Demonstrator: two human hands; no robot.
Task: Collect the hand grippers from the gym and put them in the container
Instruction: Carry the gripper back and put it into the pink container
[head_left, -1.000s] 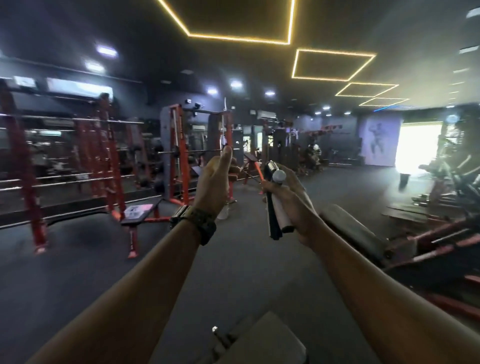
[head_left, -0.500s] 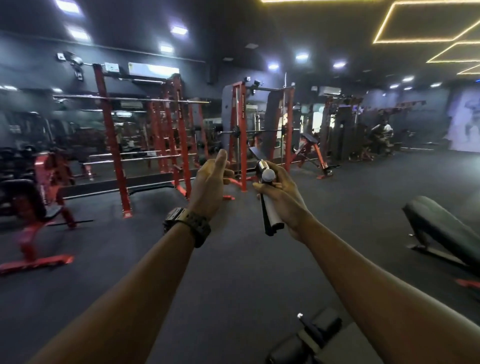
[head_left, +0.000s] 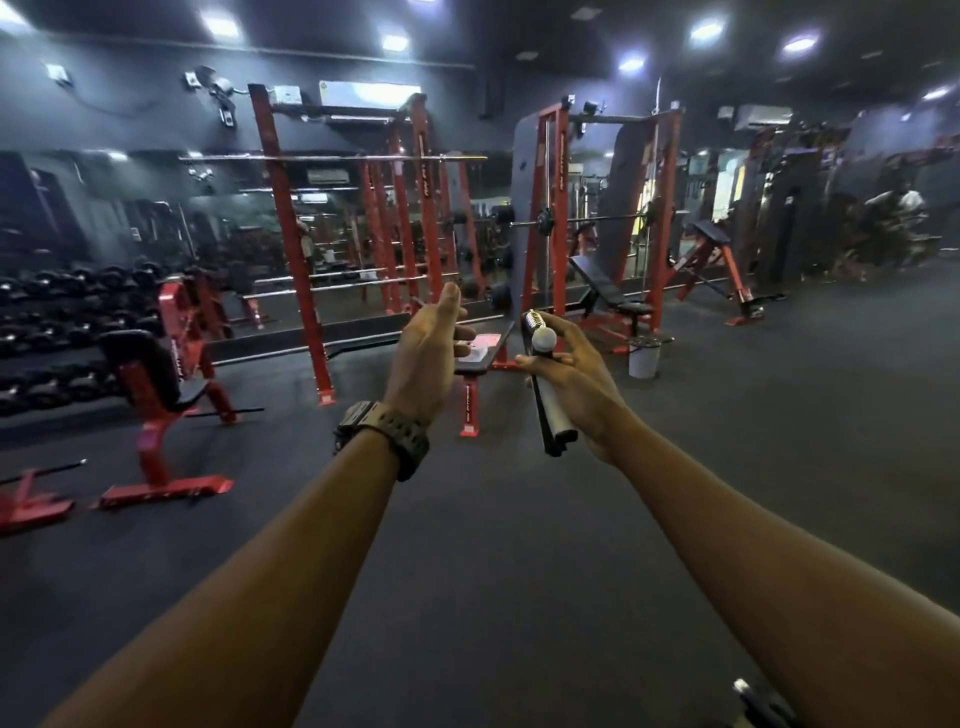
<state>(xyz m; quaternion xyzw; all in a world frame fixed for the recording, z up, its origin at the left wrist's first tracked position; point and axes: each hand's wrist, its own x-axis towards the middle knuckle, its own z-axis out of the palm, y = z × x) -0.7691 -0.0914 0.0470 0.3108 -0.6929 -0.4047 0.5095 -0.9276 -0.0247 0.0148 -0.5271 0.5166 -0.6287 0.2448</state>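
Note:
My right hand (head_left: 582, 374) is closed around a hand gripper (head_left: 551, 410) with a metal coil spring on top, one white handle and one black handle pointing down. My left hand (head_left: 428, 353), with a dark watch on its wrist, is held up beside it, fingers loosely apart and holding nothing. Both arms stretch forward at chest height. Behind the hands stands a flat bench (head_left: 480, 358) with a pink and white item on its pad. A white bucket (head_left: 644, 356) sits on the floor to the right of the bench.
Red power racks (head_left: 291, 244) and a Smith machine (head_left: 550, 208) stand ahead by a mirrored wall. An incline bench (head_left: 156, 384) and dumbbell racks (head_left: 62, 332) are at the left. Dark rubber floor (head_left: 519, 519) spreads below my arms. More machines stand far right.
The view has swung left, bringing the dumbbell racks, the flat bench and the white bucket into sight. My hands keep the same pose, the right still holding the hand gripper.

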